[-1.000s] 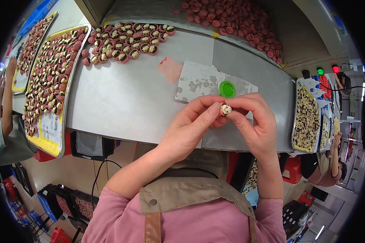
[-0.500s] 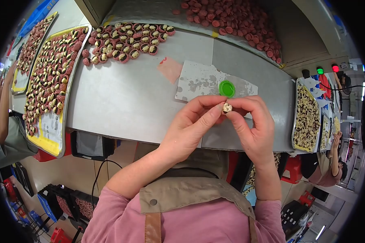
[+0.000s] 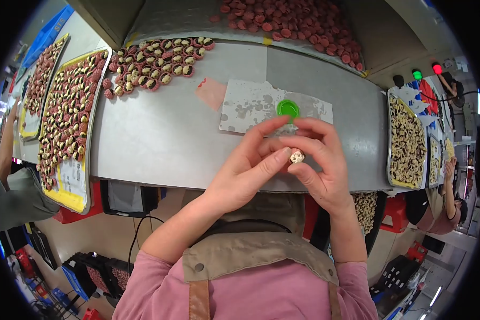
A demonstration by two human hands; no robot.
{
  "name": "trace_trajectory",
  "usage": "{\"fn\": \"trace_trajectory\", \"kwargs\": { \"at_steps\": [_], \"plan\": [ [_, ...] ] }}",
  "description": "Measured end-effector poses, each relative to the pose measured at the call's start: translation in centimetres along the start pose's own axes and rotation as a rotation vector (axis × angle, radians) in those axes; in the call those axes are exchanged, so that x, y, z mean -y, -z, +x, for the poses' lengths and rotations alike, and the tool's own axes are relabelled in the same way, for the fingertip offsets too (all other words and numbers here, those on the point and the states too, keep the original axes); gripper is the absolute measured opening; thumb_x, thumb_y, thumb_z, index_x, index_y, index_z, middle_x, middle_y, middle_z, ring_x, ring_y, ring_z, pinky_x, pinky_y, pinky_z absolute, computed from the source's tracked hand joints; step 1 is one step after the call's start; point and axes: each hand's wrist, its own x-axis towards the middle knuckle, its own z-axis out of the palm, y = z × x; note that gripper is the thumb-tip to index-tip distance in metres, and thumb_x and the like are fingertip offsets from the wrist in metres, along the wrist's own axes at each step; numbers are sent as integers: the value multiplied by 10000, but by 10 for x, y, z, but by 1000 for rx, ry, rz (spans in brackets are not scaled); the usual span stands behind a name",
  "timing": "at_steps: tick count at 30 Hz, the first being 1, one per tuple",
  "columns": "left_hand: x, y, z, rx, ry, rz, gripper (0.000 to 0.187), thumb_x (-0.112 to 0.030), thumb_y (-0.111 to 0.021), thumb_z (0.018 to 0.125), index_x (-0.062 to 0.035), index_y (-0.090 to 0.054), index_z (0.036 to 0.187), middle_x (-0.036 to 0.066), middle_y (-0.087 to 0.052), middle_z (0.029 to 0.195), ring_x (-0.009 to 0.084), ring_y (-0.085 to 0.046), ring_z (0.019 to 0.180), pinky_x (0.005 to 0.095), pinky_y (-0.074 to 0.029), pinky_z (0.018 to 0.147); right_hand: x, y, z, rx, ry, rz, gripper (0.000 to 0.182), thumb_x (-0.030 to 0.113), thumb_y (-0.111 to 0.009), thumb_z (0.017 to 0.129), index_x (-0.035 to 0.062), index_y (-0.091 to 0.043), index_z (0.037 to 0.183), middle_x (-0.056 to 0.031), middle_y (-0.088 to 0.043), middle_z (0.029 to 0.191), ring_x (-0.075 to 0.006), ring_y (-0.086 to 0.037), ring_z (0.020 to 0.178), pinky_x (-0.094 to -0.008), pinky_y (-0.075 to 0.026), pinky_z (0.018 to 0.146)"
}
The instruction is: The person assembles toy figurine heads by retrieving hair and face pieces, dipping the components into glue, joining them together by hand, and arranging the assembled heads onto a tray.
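Above the front edge of the metal table, I pinch a small cream-and-dark piece (image 3: 297, 156) between both hands. My left hand (image 3: 242, 172) presses it with thumb and fingertips from one side. Thumb and index finger of my right hand (image 3: 323, 173) close on it from the other side; a bit of pink shows behind it, mostly hidden by fingers. Just beyond my fingertips, a small round green dish (image 3: 288, 108) rests on a stained white sheet (image 3: 245, 104). A pink paper scrap (image 3: 211, 93) lies to the sheet's left.
Filled pink cups (image 3: 157, 61) are grouped at the back left, beside a tray (image 3: 72, 194) of more. Loose pink cups (image 3: 304, 26) lie on a raised shelf behind. At right stands a tray (image 3: 406, 144) of cream-and-dark pieces. Other people work at both sides.
My hands have come slightly closer to me, and their fingers have spread a little at the top. The small piece is still pinched. The whole view has shifted slightly.
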Motion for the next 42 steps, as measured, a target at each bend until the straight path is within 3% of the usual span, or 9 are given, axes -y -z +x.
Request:
{"fn": "trace_trajectory", "kwargs": {
  "at_steps": [8,15,18,19,22,23,26,34,42],
  "plan": [
    [15,-15,1,69,-245,838,602,-189,-705,851,-2,-421,1347,140,-561,1103,211,-593,917,295,-496,750,-18,-13,-39,-163,-160,188,280,196,-735,808,61,-632,1030,-68,-610,965,-185,-585,829,-285,-495,718],
    [16,-16,0,93,-154,744,552,-134,-679,874,32,-431,1338,126,-531,1217,176,-569,1060,310,-476,909,-24,-12,-39,-203,-84,232,286,190,-760,777,72,-642,1009,-41,-603,899,-168,-574,793,-280,-486,687],
    [-5,-20,4,89,216,311,568,-205,-655,894,31,-413,1350,130,-518,1243,189,-555,1099,321,-458,943,-20,-9,-40,-255,-35,169,313,225,-791,737,89,-663,987,-28,-576,903,-161,-554,809,-271,-475,687],
    [-9,-20,5,112,250,179,623,-314,-626,906,29,-385,1367,135,-506,1252,194,-529,1142,330,-450,958,-18,-9,-40,-276,-16,143,323,238,-801,722,95,-670,980,-24,-566,907,-159,-547,817,-268,-471,689],
    [-13,-21,13,138,484,206,675,-383,-607,905,28,-362,1381,137,-494,1267,195,-502,1182,337,-441,974,-20,-13,-45,-294,-13,178,348,277,-818,688,111,-686,964,-23,-544,936,-157,-532,844,-264,-465,696],
    [-10,-20,13,114,469,145,620,-344,-605,923,7,-380,1381,85,-535,1190,115,-535,1007,262,-453,880,-22,-14,-46,-284,-8,169,356,280,-815,692,103,-682,971,-27,-543,947,-163,-532,847,-268,-465,699],
    [-12,-24,13,96,437,120,581,-316,-562,948,11,-365,1386,104,-503,1211,164,-517,1113,333,-456,950,-23,-13,-45,-266,2,178,353,255,-800,720,75,-664,992,-43,-551,968,-181,-539,856,-284,-470,710],
    [0,-19,3,4,290,73,505,-321,-499,993,-32,-374,1388,30,-568,999,89,-558,884,255,-486,810,-19,-8,-39,-209,-78,350,232,18,-601,774,28,-595,1005,-103,-604,949,-218,-595,872,-321,-495,778],
    [6,-17,4,11,249,85,439,-248,-495,1001,-38,-381,1370,16,-590,976,76,-557,886,249,-484,805,-22,-9,-38,-172,-112,385,188,3,-615,765,36,-576,946,-96,-596,942,-214,-591,853,-315,-495,772]
  ]
}}
